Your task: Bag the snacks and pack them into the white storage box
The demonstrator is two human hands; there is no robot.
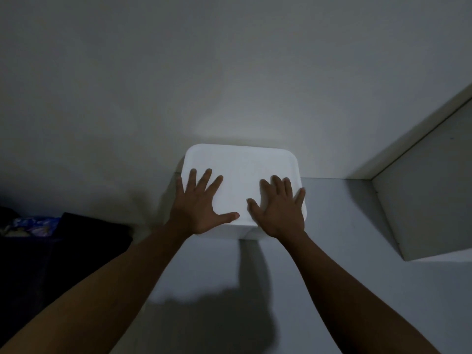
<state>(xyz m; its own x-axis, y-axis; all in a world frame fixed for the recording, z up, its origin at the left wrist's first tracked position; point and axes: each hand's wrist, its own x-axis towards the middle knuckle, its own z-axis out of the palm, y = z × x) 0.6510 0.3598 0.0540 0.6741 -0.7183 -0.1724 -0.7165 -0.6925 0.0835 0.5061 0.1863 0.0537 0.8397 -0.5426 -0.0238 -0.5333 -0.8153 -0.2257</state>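
While white storage box (pixel 242 169) sits closed, left hand (pixel 201 208), right hand (pixel 279 213) rest atop, grip wide.

The room is dim. A plain pale wall (pixel 178 72) fills the upper half and meets the far edge of a smooth white worktop (pixel 332 251). A white cabinet panel (pixel 429 195) stands at the right edge. Beyond the left edge lies dark cloth (pixel 76 238) with blue patterned fabric (pixel 33 224) behind it

White storage box (pixel 242 172), lid on, stands against the wall.
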